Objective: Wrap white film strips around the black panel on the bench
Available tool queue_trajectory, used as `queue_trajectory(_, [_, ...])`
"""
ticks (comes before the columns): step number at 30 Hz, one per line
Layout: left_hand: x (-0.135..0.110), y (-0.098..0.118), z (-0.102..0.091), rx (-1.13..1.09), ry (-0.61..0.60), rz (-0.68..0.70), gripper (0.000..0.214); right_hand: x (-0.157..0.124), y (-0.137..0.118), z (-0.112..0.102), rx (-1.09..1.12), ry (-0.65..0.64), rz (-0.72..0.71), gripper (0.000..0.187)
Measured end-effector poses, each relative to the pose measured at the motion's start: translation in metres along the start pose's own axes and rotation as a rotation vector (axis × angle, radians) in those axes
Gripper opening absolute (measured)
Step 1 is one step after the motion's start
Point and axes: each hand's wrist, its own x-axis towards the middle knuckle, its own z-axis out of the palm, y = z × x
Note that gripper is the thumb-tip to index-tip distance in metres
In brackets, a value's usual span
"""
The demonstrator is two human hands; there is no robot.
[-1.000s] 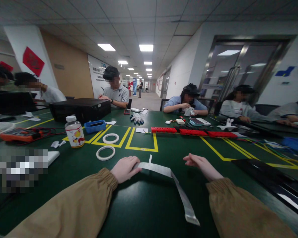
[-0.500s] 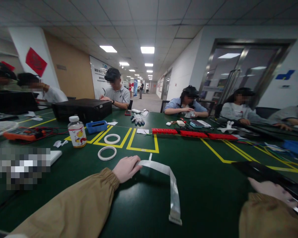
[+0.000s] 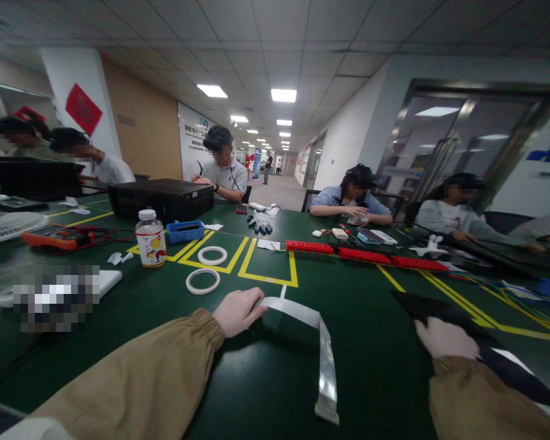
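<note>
My left hand [image 3: 239,311] pinches one end of a flat grey ribbon cable [image 3: 297,310] just above the green table [image 3: 261,391]. The cable bends and runs down towards me, ending in a wide connector [image 3: 327,410]. At the right, my right hand [image 3: 447,338] is closed over a dark, flat, thin item [image 3: 486,333], whose kind I cannot make out. Part of that item is covered by the hand and sleeve, and the fingertips are hidden. Two rolls of white tape, an upper roll [image 3: 212,255] and a lower roll [image 3: 203,282], lie left of the cable.
A supplement bottle [image 3: 151,241], a blue tray [image 3: 186,231] and an orange multimeter [image 3: 57,237] stand at the left. Beyond the yellow tape outlines lie red strips [image 3: 362,255] and gloves [image 3: 260,222]. A black box [image 3: 161,200] is farther back. Several people sit around the table.
My right hand has moved left, and the dark flat item has shifted left with it. My left hand still pinches the cable. The view has turned slightly left.
</note>
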Motion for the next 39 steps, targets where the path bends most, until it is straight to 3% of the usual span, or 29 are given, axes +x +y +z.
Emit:
queue_trajectory(4, [0.0, 0.001, -0.001, -0.009, 0.006, -0.001, 0.019, -0.021, -0.059, -0.01, -0.112, -0.058, -0.205, 0.041])
queue_trajectory(8, [0.001, 0.001, -0.002, -0.017, 0.021, 0.0, 0.019, -0.055, -0.112, -0.019, -0.111, 0.022, -0.475, 0.041])
queue_trajectory(11, [0.0, 0.001, -0.003, -0.044, 0.044, -0.009, 0.019, -0.077, -0.137, -0.024, -0.016, 0.043, -0.654, 0.04])
queue_trajectory(16, [-0.001, -0.002, -0.003, -0.064, 0.095, -0.04, 0.021, -0.1, -0.157, -0.038, 0.297, -0.136, -0.902, 0.037])
queue_trajectory(20, [-0.001, -0.003, -0.005, -0.045, 0.099, -0.038, 0.022, -0.11, -0.156, -0.055, 0.568, -0.35, -1.05, 0.024])
queue_trajectory(23, [-0.002, -0.004, -0.007, -0.065, 0.095, -0.03, 0.021, -0.115, -0.151, -0.065, 0.693, -0.48, -1.125, 0.025])
queue_trajectory(31, [-0.002, -0.006, -0.008, -0.061, 0.08, -0.011, 0.022, -0.111, -0.142, -0.065, 0.837, -0.678, -1.135, 0.036])
queue_trajectory(39, [0.001, -0.008, -0.006, -0.011, 0.038, 0.015, 0.022, -0.103, -0.147, -0.051, 1.205, -0.788, -0.71, 0.031])
